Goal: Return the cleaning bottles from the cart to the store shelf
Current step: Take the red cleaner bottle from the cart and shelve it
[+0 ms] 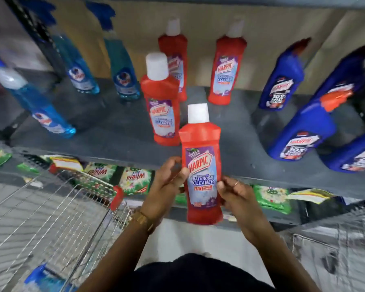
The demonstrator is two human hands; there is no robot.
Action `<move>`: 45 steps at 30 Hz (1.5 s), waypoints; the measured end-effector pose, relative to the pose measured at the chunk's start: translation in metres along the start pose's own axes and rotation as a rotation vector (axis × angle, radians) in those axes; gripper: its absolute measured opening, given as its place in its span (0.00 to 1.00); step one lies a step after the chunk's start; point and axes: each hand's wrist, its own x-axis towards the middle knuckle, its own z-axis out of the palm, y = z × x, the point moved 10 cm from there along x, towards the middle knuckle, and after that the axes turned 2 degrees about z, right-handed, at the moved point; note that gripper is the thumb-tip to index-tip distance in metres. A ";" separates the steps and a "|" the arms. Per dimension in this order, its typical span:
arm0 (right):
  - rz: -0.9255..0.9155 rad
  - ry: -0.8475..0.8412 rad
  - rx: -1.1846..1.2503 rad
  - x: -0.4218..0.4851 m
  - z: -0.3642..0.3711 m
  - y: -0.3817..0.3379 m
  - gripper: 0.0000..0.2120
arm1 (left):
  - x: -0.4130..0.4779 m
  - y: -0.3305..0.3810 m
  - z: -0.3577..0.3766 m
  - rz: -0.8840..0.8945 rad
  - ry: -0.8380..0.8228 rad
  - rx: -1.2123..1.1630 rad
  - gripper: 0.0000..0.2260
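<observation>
I hold a red Harpic bathroom cleaner bottle (pixel 201 165) with a white cap upright between both hands, just in front of the grey shelf's front edge (pixel 118 152). My left hand (pixel 167 184) grips its left side and my right hand (pixel 236 194) its right side. On the shelf stand three more red Harpic bottles (pixel 161 102), light blue spray bottles (pixel 80 68) at left and dark blue Harpic bottles (pixel 282 76) at right. The wire cart (pixel 57 209) is at lower left, with a blue bottle (pixel 40 277) inside it.
Green detergent packets (pixel 135 180) lie on the lower shelf under the grey one. A second wire cart or basket (pixel 335 245) shows at lower right. Bare shelf surface lies between the red and dark blue bottles.
</observation>
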 end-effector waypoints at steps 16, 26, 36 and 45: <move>-0.414 0.109 -0.123 0.102 -0.076 -0.082 0.14 | 0.130 0.033 0.078 0.344 -0.062 0.112 0.11; -0.350 0.358 -0.076 0.087 -0.083 -0.062 0.30 | 0.115 0.023 0.072 0.297 -0.054 0.065 0.18; -0.545 0.136 -0.494 0.002 0.109 -0.023 0.17 | -0.024 -0.001 -0.108 0.274 0.363 0.283 0.12; -0.297 -0.669 -0.924 -0.015 0.373 0.141 0.20 | -0.213 -0.151 -0.335 -0.289 0.813 0.385 0.06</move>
